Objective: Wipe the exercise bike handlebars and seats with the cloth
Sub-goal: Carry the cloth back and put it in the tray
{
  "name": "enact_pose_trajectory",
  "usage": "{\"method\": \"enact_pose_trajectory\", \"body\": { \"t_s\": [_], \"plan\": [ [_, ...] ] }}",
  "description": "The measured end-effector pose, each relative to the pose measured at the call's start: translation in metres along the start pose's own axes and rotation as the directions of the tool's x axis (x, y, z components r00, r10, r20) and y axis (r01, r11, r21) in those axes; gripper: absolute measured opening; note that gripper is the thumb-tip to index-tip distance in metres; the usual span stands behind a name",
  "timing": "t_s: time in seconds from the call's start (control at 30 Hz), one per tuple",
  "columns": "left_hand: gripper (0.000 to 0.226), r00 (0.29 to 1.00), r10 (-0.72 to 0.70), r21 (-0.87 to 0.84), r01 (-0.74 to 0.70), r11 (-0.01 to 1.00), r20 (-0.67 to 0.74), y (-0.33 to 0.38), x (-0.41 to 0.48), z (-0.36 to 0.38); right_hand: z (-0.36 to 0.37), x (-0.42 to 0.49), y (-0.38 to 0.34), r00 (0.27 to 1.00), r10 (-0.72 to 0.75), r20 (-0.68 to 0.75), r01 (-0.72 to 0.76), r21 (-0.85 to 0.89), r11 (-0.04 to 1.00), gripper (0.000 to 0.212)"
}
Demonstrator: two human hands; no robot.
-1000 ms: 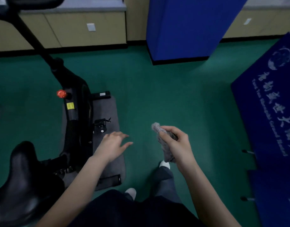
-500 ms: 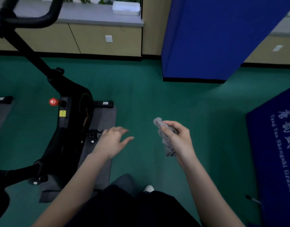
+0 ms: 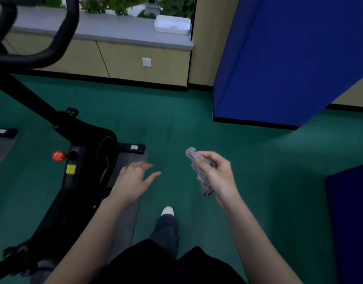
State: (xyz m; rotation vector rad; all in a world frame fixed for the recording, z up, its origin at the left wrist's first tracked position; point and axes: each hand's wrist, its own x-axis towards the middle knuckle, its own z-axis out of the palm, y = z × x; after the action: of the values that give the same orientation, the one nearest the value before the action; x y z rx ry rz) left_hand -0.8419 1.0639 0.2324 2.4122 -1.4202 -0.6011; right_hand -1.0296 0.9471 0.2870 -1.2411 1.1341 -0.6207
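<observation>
The cloth (image 3: pixel 201 175) is a small grey rag with a coarse, nubbly weave, bunched into a crumpled wad. One rounded end pokes up past the knuckles and the other hangs down below the palm. The right hand (image 3: pixel 220 176) holds it in the air above the green floor (image 3: pixel 176 119), its fingers (image 3: pixel 205 156) curled round the rag's middle. The cloth is well apart from the exercise bike (image 3: pixel 84 160), which stands to the left on a grey mat (image 3: pixel 123 218). The left hand (image 3: pixel 133 181) hovers palm down between the cloth and the bike frame, fingers (image 3: pixel 144 165) loosely spread and holding nothing. The bike is matte black, with a red knob (image 3: pixel 58 155) and a yellow label (image 3: pixel 71 169) on its frame. Its handlebars (image 3: pixel 53 46) are a thick black looped tube at the upper left, far from both hands. One white-toed shoe (image 3: pixel 167 211) shows below.
</observation>
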Motion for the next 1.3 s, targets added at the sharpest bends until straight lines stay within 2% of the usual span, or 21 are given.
{"method": "enact_pose_trajectory", "body": {
  "t_s": [0.1,0.27,0.37,0.5,0.77,1.03,1.2,1.3],
  "plan": [
    [0.093,1.0,0.01,0.0,-0.01,1.0,-0.011,-0.006,0.054,-0.019,0.015,0.045,-0.02,1.0,0.007,0.018,-0.007,-0.017,1.0,0.008],
    [0.073,0.999,0.024,0.041,-0.026,0.999,0.045,-0.006,0.128,-0.044,0.037,0.109,-0.044,1.0,0.015,-0.007,-0.015,-0.025,1.0,0.01],
    [0.081,0.997,0.022,0.034,-0.025,0.999,0.07,-0.006,0.159,-0.05,0.044,0.141,-0.058,0.999,0.032,0.001,-0.032,-0.028,0.999,0.008],
    [0.053,0.995,0.004,-0.026,-0.002,1.0,0.105,-0.014,0.202,-0.049,0.046,0.188,-0.072,0.999,0.052,-0.009,-0.052,-0.032,0.998,0.008],
    [0.053,0.994,-0.091,-0.06,0.095,0.994,0.065,-0.015,0.312,-0.063,0.043,0.317,-0.109,0.998,0.033,0.047,-0.031,-0.05,0.998,0.009],
    [0.049,0.988,-0.156,-0.066,0.155,0.986,-0.02,0.029,0.448,-0.096,0.027,0.457,-0.163,0.99,-0.008,0.138,0.016,-0.061,0.998,0.01],
    [0.067,0.988,-0.154,-0.097,0.15,0.984,-0.034,0.041,0.503,-0.115,0.03,0.523,-0.188,0.991,-0.002,0.137,0.006,-0.025,1.0,0.01],
    [0.065,0.982,-0.183,-0.091,0.179,0.98,-0.036,0.032,0.528,-0.124,0.039,0.555,-0.201,0.988,-0.006,0.156,0.01,-0.021,1.0,0.011]
  ]
}}
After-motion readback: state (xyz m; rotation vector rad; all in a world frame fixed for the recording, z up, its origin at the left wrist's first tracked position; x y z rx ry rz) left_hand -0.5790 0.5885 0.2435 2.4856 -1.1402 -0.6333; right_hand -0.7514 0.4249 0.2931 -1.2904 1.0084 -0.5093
